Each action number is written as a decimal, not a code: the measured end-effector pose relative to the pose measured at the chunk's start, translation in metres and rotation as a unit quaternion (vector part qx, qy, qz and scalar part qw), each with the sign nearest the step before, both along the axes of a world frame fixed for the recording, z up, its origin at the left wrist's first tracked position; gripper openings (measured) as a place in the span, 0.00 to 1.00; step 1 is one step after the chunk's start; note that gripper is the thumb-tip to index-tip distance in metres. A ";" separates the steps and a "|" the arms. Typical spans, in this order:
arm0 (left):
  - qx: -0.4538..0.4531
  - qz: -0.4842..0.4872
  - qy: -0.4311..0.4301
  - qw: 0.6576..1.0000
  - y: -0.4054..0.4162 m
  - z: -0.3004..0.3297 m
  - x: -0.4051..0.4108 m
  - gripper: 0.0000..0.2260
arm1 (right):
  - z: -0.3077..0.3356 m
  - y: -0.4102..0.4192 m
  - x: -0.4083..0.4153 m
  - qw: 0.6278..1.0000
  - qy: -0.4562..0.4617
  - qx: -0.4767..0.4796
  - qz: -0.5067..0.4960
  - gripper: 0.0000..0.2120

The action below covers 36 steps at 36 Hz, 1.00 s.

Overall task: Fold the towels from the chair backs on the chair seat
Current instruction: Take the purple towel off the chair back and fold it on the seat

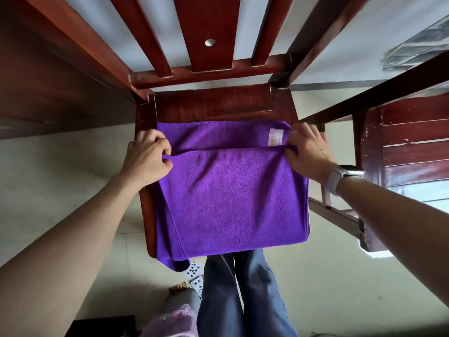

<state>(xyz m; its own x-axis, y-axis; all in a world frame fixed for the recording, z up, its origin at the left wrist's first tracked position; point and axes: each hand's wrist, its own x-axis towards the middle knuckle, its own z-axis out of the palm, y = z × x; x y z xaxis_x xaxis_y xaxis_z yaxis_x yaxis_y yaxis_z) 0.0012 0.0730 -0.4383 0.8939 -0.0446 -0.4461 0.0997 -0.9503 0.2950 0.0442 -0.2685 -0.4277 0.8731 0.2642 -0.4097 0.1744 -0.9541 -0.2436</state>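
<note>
A view straight down from head height onto a dark red wooden chair standing on a pale tiled floor. Its slatted chair back rises toward the top of the view, and the seat fills the centre. A second chair of the same wood stands just to the right, only partly in view.

A purple towel lies spread across the seat, covering most of it. Its near part is doubled over, and the upper layer ends in a straight edge running across the seat. Beyond that edge the lower layer shows, with a small white label near its right corner. The towel's near left corner hangs off the front of the seat.

Two bare forearms reach in from the bottom corners. The left hand has its fingers curled around the left end of the folded edge, pinching the cloth. The right hand, with a pale watch on its wrist, pinches the right end of the same edge between thumb and fingers.

Below the seat, the person's legs in blue trousers stand at the chair's front. A few playing cards lie on the floor beside them.
</note>
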 end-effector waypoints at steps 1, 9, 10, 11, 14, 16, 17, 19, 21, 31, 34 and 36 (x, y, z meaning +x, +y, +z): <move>-0.010 -0.011 -0.006 1.000 -0.001 0.001 0.004 0.05 | 0.000 0.000 0.003 1.000 -0.005 0.000 0.025 0.16; -0.017 -0.070 0.079 0.994 -0.008 -0.008 0.034 0.03 | -0.012 0.006 0.027 0.989 0.035 -0.016 0.144 0.11; -0.021 -0.067 0.077 0.995 -0.009 -0.009 0.034 0.03 | -0.011 0.007 0.028 0.989 0.028 -0.017 0.141 0.10; -0.024 -0.065 0.068 0.995 -0.009 -0.009 0.035 0.03 | -0.010 0.006 0.028 0.990 0.024 -0.017 0.138 0.10; -0.021 -0.071 0.040 0.996 -0.005 -0.009 0.035 0.03 | -0.009 -0.001 0.026 0.990 0.007 -0.028 0.140 0.15; -0.024 -0.065 0.047 0.997 -0.001 -0.009 0.036 0.02 | -0.009 -0.008 0.024 0.987 -0.009 -0.038 0.153 0.17; -0.026 -0.059 0.047 0.997 0.002 -0.009 0.036 0.02 | -0.008 -0.011 0.023 0.986 -0.016 -0.042 0.160 0.19; -0.036 -0.057 0.027 0.997 0.006 -0.007 0.036 0.02 | -0.007 -0.019 0.023 0.983 -0.030 -0.048 0.175 0.23; -0.050 -0.059 0.002 0.997 0.008 0.000 0.032 0.02 | -0.004 -0.024 0.024 0.975 -0.056 -0.054 0.206 0.22; -0.122 0.059 -0.052 0.989 0.009 0.070 -0.009 0.05 | 0.035 -0.048 0.012 0.933 -0.133 -0.032 0.333 0.16; -0.155 0.120 -0.043 0.980 0.007 0.090 -0.022 0.08 | 0.062 -0.051 -0.001 0.952 -0.110 0.010 0.286 0.16; -0.179 0.152 -0.049 0.971 0.006 0.106 -0.030 0.08 | 0.084 -0.053 -0.011 0.964 -0.102 0.039 0.241 0.16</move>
